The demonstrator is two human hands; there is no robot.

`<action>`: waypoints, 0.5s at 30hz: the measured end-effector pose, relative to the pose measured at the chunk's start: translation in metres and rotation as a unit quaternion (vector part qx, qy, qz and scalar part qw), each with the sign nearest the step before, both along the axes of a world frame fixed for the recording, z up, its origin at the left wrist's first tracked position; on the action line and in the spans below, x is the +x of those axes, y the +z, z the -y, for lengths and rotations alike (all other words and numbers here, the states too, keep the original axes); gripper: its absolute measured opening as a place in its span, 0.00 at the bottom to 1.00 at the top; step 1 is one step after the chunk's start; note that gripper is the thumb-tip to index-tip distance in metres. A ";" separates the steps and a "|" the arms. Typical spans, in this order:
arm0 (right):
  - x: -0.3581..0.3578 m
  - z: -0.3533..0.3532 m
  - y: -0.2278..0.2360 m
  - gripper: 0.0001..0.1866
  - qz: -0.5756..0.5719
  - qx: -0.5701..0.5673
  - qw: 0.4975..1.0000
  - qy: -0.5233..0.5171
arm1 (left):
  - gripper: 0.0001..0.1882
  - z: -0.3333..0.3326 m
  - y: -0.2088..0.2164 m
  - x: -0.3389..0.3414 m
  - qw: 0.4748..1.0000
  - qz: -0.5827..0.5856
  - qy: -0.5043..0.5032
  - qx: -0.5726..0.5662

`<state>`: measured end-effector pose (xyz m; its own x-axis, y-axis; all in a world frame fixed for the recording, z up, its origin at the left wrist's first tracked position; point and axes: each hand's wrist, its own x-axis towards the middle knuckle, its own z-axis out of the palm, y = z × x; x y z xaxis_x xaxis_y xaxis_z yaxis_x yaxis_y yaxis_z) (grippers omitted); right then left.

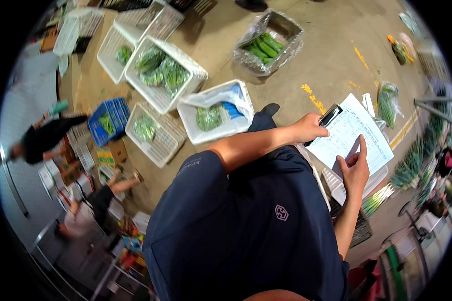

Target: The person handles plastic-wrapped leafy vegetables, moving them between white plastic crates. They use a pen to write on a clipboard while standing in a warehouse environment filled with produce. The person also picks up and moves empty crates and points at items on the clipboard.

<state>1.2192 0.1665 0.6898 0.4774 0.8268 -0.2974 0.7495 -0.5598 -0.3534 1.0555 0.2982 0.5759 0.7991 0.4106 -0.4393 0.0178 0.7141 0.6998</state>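
My left hand (309,128) grips the top edge of a clipboard (330,115) beside its black metal clip, with the thumb on the front. A white printed sheet (350,126), filled with rows of a table, lies under that clip. Over the lower part of the sheet is my right hand (355,169). Its index finger stretches toward the rows and the thumb stands apart, while the other fingers curl partly out of sight. No pen shows in it. Its shadow falls on the paper.
White crates (201,80) of bagged greens and a blue crate (116,118) stand to the left. A plastic-lined box (291,45) of green gourds lies ahead. Leeks or scallions (379,199) lie at right. Two people (47,135) are at far left. White baskets (334,183) sit below the clipboard.
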 end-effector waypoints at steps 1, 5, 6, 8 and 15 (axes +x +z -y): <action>0.001 -0.001 0.004 0.53 -0.002 -0.006 1.000 0.014 | 0.16 0.004 0.000 -0.003 1.000 -0.006 0.005 -0.005; 0.004 0.000 0.002 0.52 -0.015 -0.016 0.996 0.086 | 0.16 0.035 0.003 -0.021 0.996 -0.020 0.086 0.003; 0.004 -0.001 0.003 0.52 -0.019 -0.016 0.994 0.105 | 0.16 0.044 0.003 -0.026 0.994 -0.029 0.107 0.004; 0.001 -0.014 0.003 0.52 -0.026 -0.020 0.989 0.145 | 0.16 0.046 0.005 -0.035 0.988 -0.032 0.153 0.006; -0.021 -0.015 -0.014 0.52 -0.067 0.009 0.972 0.225 | 0.16 0.071 0.011 -0.075 0.973 -0.042 0.227 0.009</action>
